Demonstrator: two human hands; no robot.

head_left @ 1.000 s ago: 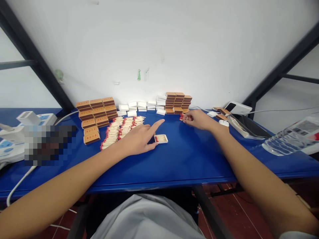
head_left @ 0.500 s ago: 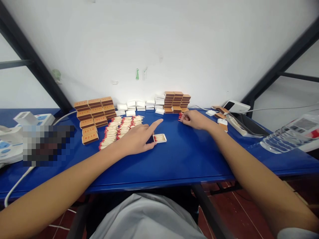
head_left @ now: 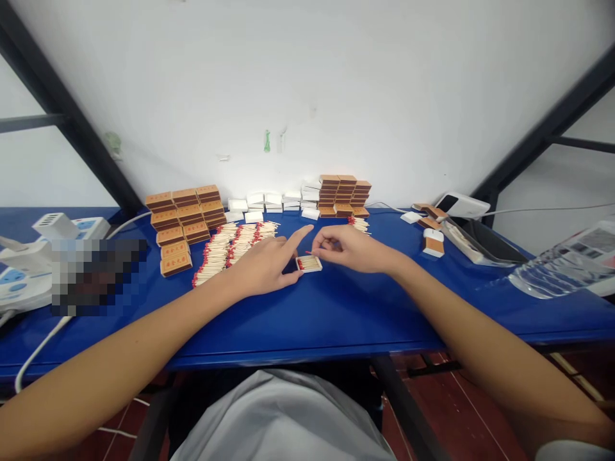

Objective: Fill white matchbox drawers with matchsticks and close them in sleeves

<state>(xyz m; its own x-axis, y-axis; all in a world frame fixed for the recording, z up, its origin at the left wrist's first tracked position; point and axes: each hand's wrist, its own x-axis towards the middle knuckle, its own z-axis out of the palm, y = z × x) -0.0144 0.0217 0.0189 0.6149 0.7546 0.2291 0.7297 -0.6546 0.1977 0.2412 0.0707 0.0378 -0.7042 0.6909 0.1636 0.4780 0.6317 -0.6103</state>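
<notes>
The blue worktop carried every item of the arrangement. At its left rose stepped stacks of orange-brown matchboxes, their long axes running left to right; just right of these lay rows of loose matches, red heads toward the left. Of the two hands, the left hand lay back uppermost, index finger extended away and to the right, thumb spread from it at the near left corner of the matchbox tray; whether it gripped the tray could not be told. The right hand came in from the opposite side, fingers bent, thumb and index finger closed in a pinch beside the tray's right end. The tray rested between the hands, open side up, its long axis nearly left to right, the right end slightly farther from the person. Matches inside lay along that axis, heads left. Smallest, a pinched match projected from the right fingertips, its red head pointing left.
</notes>
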